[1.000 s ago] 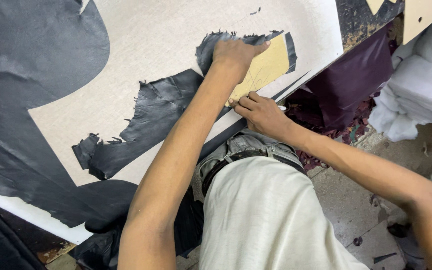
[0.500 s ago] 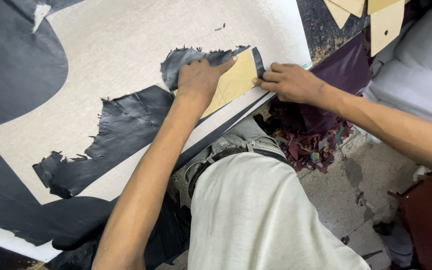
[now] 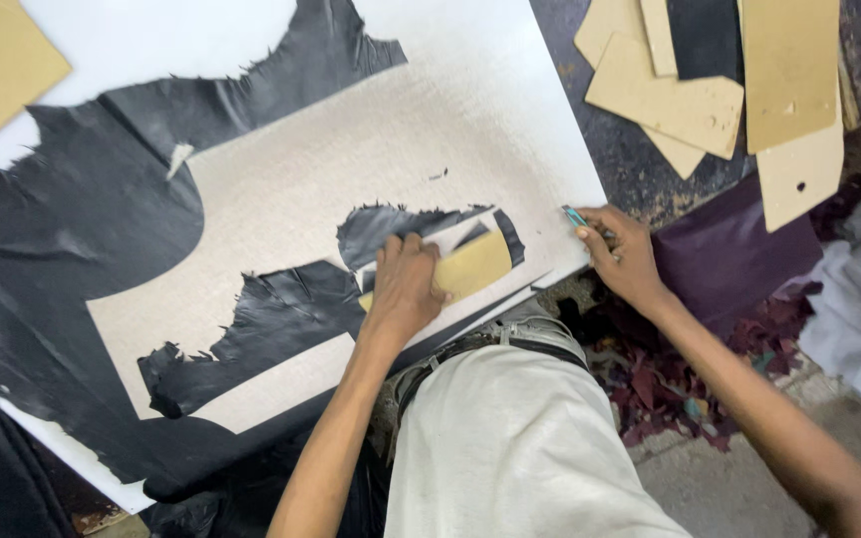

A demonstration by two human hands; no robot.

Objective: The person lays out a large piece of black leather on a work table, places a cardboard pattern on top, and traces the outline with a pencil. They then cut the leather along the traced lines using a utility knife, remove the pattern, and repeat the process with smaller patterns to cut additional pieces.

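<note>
- Head view: left hand (image 3: 406, 284) pressed flat, palm down, on a tan card template (image 3: 470, 267), arm reaching up from below
- Template lying on a ragged black leather piece (image 3: 281, 319) atop the white cutting board (image 3: 351, 179) on the tabletop
- Right hand (image 3: 622, 254) at the board's right edge, fingers pinched shut around a small blue-handled cutting tool (image 3: 575, 216), wrist bent, forearm stretching in from the lower right
- Hands apart, the template between them
- More tan templates (image 3: 729, 90) stacked at upper right
</note>
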